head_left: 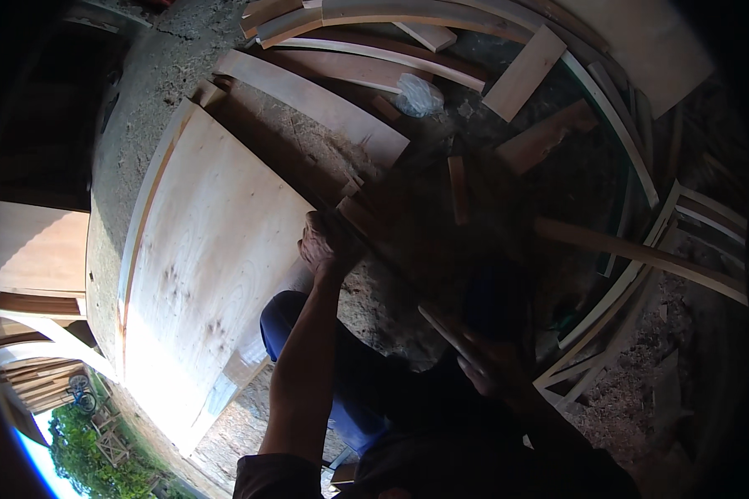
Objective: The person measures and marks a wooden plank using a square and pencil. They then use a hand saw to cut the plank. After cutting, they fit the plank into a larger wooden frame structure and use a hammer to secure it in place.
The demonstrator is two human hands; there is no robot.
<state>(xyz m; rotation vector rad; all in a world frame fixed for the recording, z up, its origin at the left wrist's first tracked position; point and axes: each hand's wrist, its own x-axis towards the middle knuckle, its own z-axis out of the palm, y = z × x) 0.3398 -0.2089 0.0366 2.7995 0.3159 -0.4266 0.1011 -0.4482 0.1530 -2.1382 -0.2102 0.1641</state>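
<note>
A large pale wooden panel with a curved outer edge stands tilted at my left. My left hand is closed at its right-hand edge, near the corner, with the fingers curled; its far side is hidden. Lower right, in deep shade, my right hand is closed round a slim, long tool, whose tip points up and left toward the left hand. Shadow keeps me from telling the tool's exact kind. My bent knee in blue trousers is close against the panel.
Curved wooden strips arc across the far side and down the right. Loose boards, a crumpled clear plastic bag and small offcuts lie on the dusty ground. A slatted wooden frame is at right, near shavings.
</note>
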